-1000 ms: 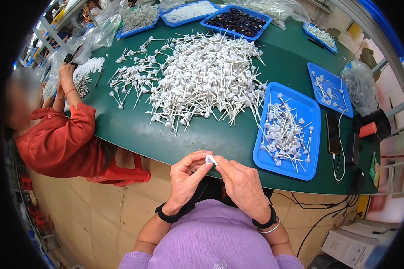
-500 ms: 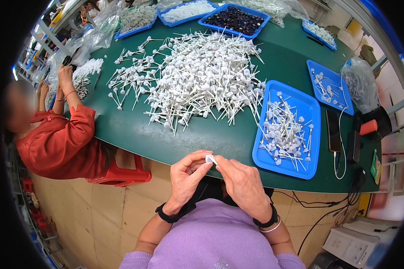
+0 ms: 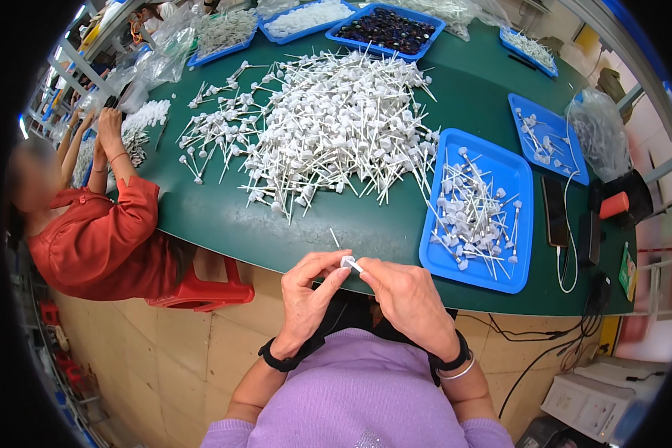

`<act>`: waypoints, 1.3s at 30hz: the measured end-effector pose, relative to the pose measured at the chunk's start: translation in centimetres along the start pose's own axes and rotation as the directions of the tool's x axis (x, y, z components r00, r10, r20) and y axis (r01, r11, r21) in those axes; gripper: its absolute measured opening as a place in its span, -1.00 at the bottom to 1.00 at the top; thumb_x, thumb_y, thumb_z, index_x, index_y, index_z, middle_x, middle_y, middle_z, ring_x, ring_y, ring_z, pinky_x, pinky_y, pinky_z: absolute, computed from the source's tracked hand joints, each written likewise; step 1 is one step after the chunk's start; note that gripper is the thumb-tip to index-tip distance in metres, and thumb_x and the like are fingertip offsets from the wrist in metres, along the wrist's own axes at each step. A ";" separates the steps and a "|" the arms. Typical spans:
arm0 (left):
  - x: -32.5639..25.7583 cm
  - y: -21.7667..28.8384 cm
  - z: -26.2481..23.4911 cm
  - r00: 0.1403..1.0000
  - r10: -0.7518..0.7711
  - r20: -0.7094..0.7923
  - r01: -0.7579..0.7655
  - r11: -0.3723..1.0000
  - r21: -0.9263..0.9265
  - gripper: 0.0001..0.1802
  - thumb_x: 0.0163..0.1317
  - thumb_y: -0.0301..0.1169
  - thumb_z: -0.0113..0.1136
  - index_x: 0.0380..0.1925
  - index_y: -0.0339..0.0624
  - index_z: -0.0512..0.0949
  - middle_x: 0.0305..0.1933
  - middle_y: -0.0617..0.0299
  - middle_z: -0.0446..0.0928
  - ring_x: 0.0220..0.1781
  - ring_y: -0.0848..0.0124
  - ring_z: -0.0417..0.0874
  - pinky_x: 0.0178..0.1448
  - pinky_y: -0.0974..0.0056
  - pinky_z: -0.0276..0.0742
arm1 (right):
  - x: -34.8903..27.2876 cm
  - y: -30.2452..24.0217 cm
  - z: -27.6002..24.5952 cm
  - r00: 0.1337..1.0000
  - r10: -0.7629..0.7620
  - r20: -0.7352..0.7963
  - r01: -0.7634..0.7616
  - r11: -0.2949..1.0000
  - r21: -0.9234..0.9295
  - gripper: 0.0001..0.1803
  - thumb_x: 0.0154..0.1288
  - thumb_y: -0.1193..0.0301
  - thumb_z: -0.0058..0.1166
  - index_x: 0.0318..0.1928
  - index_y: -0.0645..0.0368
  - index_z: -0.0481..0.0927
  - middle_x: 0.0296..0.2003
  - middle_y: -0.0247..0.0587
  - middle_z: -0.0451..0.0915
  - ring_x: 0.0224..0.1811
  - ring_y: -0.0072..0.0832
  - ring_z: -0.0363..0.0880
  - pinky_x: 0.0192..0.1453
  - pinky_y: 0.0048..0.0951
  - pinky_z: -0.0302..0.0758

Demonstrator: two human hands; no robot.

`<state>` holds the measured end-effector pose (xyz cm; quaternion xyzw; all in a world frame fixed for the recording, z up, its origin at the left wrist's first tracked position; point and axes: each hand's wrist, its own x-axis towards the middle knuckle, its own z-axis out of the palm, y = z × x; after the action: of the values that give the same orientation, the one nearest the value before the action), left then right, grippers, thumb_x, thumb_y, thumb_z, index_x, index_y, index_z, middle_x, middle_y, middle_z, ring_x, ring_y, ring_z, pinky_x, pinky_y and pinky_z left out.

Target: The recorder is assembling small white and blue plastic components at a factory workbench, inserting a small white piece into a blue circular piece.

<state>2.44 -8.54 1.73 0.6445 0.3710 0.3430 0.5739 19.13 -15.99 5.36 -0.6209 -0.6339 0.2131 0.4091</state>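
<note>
Close in front of me, at the table's near edge, both hands meet over a small white plastic piece. My left hand is closed and pinches it between thumb and fingertips. From the right, my closed right hand grips a short white stick that meets the piece; whether the two are joined I cannot tell. A thin white stick juts up beyond my left fingertips, its lower end hidden. Past my hands lies a large heap of white-headed sticks. Similar ones fill a blue tray at the right.
A second blue tray, a phone with a white cable, and a red cylinder are on the right. Trays of dark pieces and white pieces stand at the back. A co-worker in red sits at left.
A thin white stick now shows upright beyond my left fingertips. My right hand has shifted slightly, and more of the white piece's round face shows.
</note>
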 end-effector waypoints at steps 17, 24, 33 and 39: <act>-0.5 -0.6 1.0 0.999 0.000 -0.053 -0.006 0.993 -0.115 -0.71 0.31 -0.63 0.22 0.03 -0.38 0.60 -0.08 0.13 0.69 -0.03 0.49 0.68 0.09 0.45 0.54 | 0.3 0.7 -0.5 0.954 0.220 0.204 -0.270 0.926 0.264 -0.85 0.43 0.44 0.03 -0.16 0.28 0.57 -0.52 0.22 0.48 -0.44 0.16 0.49 -0.44 -0.05 0.33; -0.6 -0.2 1.0 0.950 0.306 -0.062 -0.267 0.900 0.345 -0.71 0.28 -0.65 0.22 0.00 -0.34 0.63 -0.13 0.14 0.72 -0.08 0.49 0.70 0.04 0.45 0.56 | 0.2 0.3 -0.4 0.965 0.201 0.170 -0.235 0.948 0.217 -0.82 0.44 0.42 0.01 -0.13 0.30 0.57 -0.54 0.15 0.51 -0.50 0.04 0.53 -0.45 -0.12 0.37; -0.1 -0.8 1.7 0.993 -0.094 -0.078 0.071 0.964 -0.257 -0.70 0.30 -0.61 0.25 0.03 -0.43 0.58 -0.13 0.11 0.70 -0.11 0.52 0.70 -0.04 0.50 0.56 | -0.6 -0.8 -0.2 0.996 0.086 0.002 -0.086 0.996 -0.028 -0.86 0.42 0.46 0.01 -0.07 0.20 0.49 -0.43 0.07 0.60 -0.43 0.08 0.57 -0.43 -0.02 0.41; 0.0 -0.3 1.8 0.994 -0.098 -0.056 0.073 0.934 -0.351 -0.71 0.29 -0.60 0.26 0.02 -0.41 0.58 -0.13 0.14 0.70 -0.13 0.54 0.69 -0.07 0.50 0.58 | -0.7 -0.8 0.0 0.997 0.075 -0.027 -0.077 0.993 -0.090 -0.85 0.40 0.47 0.04 -0.05 0.19 0.49 -0.50 0.02 0.56 -0.47 0.01 0.59 -0.47 -0.07 0.43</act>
<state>3.94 -9.42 1.28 0.5032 0.3527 0.4011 0.6794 18.54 -16.77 5.81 -0.6649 -0.6139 0.1921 0.3796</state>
